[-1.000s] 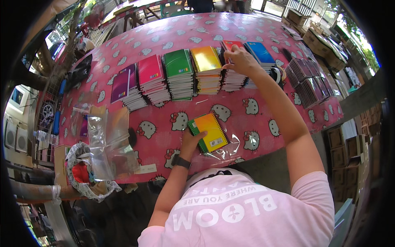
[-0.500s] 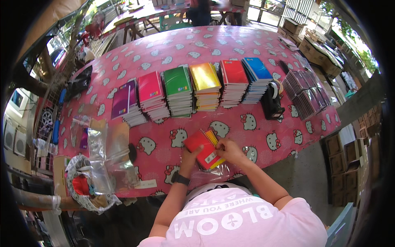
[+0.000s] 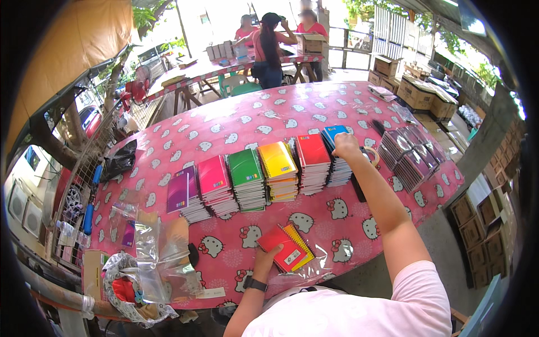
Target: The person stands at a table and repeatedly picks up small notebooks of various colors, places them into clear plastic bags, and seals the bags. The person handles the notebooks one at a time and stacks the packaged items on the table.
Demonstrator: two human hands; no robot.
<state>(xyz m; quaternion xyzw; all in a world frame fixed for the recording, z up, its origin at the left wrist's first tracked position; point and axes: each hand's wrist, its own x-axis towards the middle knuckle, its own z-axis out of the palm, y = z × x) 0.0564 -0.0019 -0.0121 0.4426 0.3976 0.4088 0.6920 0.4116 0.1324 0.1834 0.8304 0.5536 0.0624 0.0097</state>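
Note:
My left hand (image 3: 266, 260) grips a red spiral notebook (image 3: 282, 247) at its left side, thumb on top. A yellow spiral notebook (image 3: 304, 245) sticks out fanned from under it. Both are low over the near table edge, with clear plastic around them. Stretched forward, my right hand (image 3: 347, 147) has its fingers closed at the right edge of the top blue notebook (image 3: 333, 132) on its stack. In a row to its left stand stacks of red (image 3: 312, 151), yellow (image 3: 277, 159), green (image 3: 245, 168), pink (image 3: 212, 175) and purple notebooks (image 3: 182, 188).
My right arm partly hides a tape dispenser (image 3: 371, 156). Wrapped dark notebook bundles (image 3: 411, 154) lie at the right. Clear plastic bags (image 3: 160, 247) and a cloth-lined basket (image 3: 119, 269) are at the near left. Beyond the pink table (image 3: 224, 121), people stand around another table.
My right hand has left the notebooks in front of me and reached forward to the blue stack. My left hand still holds the red and yellow ones. The view has tilted up.

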